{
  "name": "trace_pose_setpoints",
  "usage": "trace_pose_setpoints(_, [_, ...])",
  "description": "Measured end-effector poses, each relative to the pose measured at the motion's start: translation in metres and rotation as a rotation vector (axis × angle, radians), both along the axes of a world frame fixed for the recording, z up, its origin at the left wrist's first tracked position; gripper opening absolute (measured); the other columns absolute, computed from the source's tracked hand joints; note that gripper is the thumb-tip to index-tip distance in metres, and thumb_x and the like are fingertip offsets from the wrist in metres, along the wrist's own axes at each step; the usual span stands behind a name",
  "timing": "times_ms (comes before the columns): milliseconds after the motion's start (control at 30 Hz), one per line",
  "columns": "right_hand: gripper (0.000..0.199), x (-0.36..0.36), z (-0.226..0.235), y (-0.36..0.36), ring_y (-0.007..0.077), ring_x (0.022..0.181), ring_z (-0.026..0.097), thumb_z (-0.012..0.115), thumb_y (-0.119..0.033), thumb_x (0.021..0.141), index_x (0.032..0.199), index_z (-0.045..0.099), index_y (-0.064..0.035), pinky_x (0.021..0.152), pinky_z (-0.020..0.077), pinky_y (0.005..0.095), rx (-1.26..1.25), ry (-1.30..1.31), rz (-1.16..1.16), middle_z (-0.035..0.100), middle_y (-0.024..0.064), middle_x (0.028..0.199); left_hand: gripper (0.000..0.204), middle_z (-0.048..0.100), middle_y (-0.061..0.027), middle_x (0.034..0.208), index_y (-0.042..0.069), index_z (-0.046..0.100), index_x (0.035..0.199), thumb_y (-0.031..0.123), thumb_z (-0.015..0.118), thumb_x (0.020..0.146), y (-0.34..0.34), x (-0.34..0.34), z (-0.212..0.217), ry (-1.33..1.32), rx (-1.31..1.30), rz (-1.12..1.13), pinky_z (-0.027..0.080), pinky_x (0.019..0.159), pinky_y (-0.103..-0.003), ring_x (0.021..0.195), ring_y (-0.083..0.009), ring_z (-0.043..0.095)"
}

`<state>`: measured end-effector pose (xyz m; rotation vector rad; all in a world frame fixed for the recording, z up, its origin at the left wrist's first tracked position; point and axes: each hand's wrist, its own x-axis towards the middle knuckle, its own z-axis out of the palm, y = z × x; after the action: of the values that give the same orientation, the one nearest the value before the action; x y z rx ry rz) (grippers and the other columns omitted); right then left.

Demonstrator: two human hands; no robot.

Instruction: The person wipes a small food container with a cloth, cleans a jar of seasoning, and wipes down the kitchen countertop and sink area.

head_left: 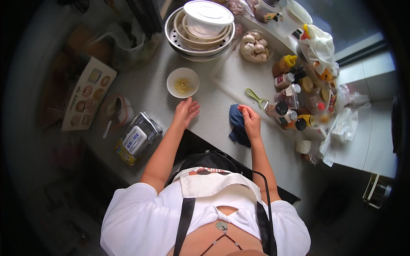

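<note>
Grey counter (213, 121) bears a lettered packet (133, 141); right grip (251, 120) holds blue cloth (238, 124).

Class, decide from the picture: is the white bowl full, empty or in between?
In between: pale yellow pieces lie in the white bowl, with its bare inside showing around them.

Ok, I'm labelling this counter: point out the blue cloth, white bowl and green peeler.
Blue cloth (237, 123), head view: its crumpled middle.
White bowl (182, 73), head view: bare inner wall.
Green peeler (256, 97), head view: handle.
</note>
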<state>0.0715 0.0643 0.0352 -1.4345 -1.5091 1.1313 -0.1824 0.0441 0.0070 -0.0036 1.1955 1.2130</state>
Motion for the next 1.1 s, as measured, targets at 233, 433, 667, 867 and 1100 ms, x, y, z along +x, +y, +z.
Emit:
trace_pose_setpoints(233, [0.029, -0.018, -0.013, 0.024, 0.0113, 0.08, 0.059, 0.045, -0.02, 0.089, 0.111, 0.054, -0.0026, 0.069, 0.0444, 0.0221, -0.213, 0.193, 0.027, 0.06, 0.0065, 0.099, 0.033, 0.053, -0.0181, 0.101, -0.002, 0.041, 0.111, 0.022, 0.046, 0.089, 0.026, -0.011, -0.023, -0.173, 0.075, 0.266, 0.046, 0.081, -0.041, 0.094, -0.0286, 0.054])
trace_pose_setpoints(433, [0.029, -0.004, -0.015, 0.044, 0.0108, 0.081, 0.057, 0.044, -0.02, 0.09, 0.113, 0.052, -0.0045, 0.068, 0.0443, 0.0222, -0.292, 0.229, -0.041, 0.058, 0.0058, 0.104, 0.025, 0.054, -0.0141, 0.097, 0.002, 0.04, 0.108, 0.018, 0.043, 0.09, 0.041, -0.033, -0.025, -0.013, 0.073, 0.379, 0.046, 0.077, -0.039, 0.088, -0.0257, 0.056])
trace_pose_setpoints(667, [0.027, -0.004, -0.023, 0.038, 0.0093, 0.081, 0.057, 0.044, -0.02, 0.09, 0.111, 0.053, -0.005, 0.068, 0.0435, 0.0209, -0.33, 0.258, -0.054, 0.058, 0.0049, 0.102, 0.029, 0.054, -0.0151, 0.097, 0.001, 0.041, 0.109, 0.02, 0.044, 0.088, 0.056, -0.052, -0.021, 0.062, 0.036, 0.316, 0.045, 0.08, -0.041, 0.09, -0.0279, 0.055])
trace_pose_setpoints(867, [0.026, -0.007, -0.023, 0.03, 0.0094, 0.079, 0.058, 0.044, -0.019, 0.09, 0.109, 0.054, -0.0047, 0.067, 0.0436, 0.0206, -0.35, 0.306, -0.075, 0.059, 0.004, 0.099, 0.03, 0.052, -0.0132, 0.098, 0.004, 0.039, 0.109, 0.015, 0.051, 0.084, 0.059, -0.063, -0.044, -0.024, 0.069, 0.405, 0.045, 0.078, -0.044, 0.086, -0.0268, 0.055])
trace_pose_setpoints(1100, [0.025, -0.003, -0.022, 0.021, 0.0086, 0.078, 0.058, 0.045, -0.019, 0.089, 0.108, 0.055, -0.005, 0.066, 0.0433, 0.0195, -0.327, 0.315, -0.076, 0.059, 0.0033, 0.098, 0.03, 0.051, -0.0148, 0.103, 0.003, 0.038, 0.112, 0.002, 0.047, 0.083, 0.06, -0.064, -0.043, 0.048, 0.102, 0.379, 0.049, 0.077, -0.041, 0.086, -0.0279, 0.056])
